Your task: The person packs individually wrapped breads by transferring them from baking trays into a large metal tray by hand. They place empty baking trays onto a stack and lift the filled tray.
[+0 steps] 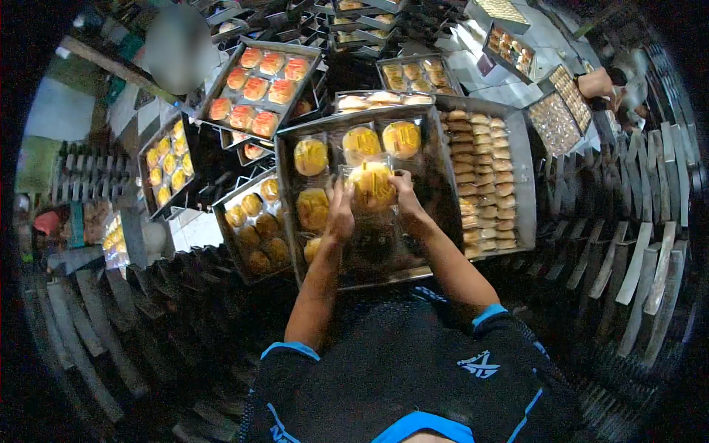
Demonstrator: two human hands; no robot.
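Between my two hands is a round yellow-topped bun (373,184) in what looks like a clear wrapper. My left hand (341,207) grips its left side, and my right hand (406,196) pinches its right edge. Both hands are above a dark metal tray (428,258) in front of my body. More yellow-topped buns lie in that tray, such as one bun (401,139) at its upper right and another bun (313,208) left of my left hand. Part of a bun (312,249) at the lower left is covered by my left forearm.
To the right, a tray (523,184) holds rows of small brown rolls. Red-topped buns (255,88) fill a raised tray at upper left, with yellow buns (251,203) in trays below. Stacked dark trays (111,340) line both sides. A person (595,85) is at far right.
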